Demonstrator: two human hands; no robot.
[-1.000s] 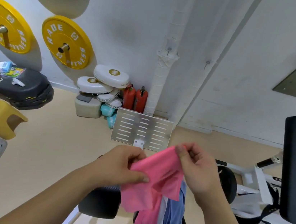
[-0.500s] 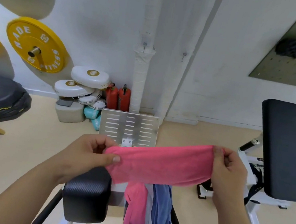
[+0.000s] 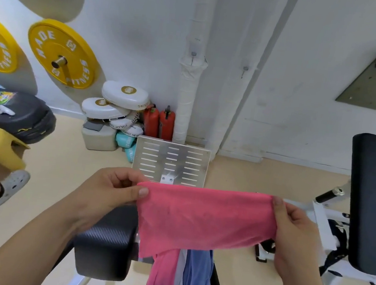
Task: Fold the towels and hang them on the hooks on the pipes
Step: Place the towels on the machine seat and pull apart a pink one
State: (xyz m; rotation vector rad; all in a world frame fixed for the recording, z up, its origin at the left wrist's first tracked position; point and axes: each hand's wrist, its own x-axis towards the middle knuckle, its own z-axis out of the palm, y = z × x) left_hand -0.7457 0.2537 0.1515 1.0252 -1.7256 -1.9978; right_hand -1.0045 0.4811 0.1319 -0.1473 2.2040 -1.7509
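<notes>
A pink towel [image 3: 203, 218] is stretched flat between my hands at chest height. My left hand [image 3: 109, 189] pinches its left corner between thumb and curled fingers. My right hand [image 3: 294, 233] pinches the right edge. Below it hang another pink towel [image 3: 162, 273] and a blue towel [image 3: 196, 275], draped over the machine in front of me. On the white wall ahead stand two pipes: a wrapped one with a small hook [image 3: 193, 55] and a thinner one with a hook [image 3: 245, 69]. Both hooks are bare.
A black roller pad [image 3: 104, 243] sits under my left hand, with a slotted metal footplate [image 3: 171, 161] beyond it. A black padded bench [image 3: 375, 203] stands at right. Yellow weight plates [image 3: 61, 54], white pads and red extinguishers [image 3: 158, 121] line the wall. Another person's foot [image 3: 6, 187] is at left.
My hands have drawn apart, spreading the bunched pink towel into a wide band. The view has since shifted slightly, and the towel hangs a little deeper.
</notes>
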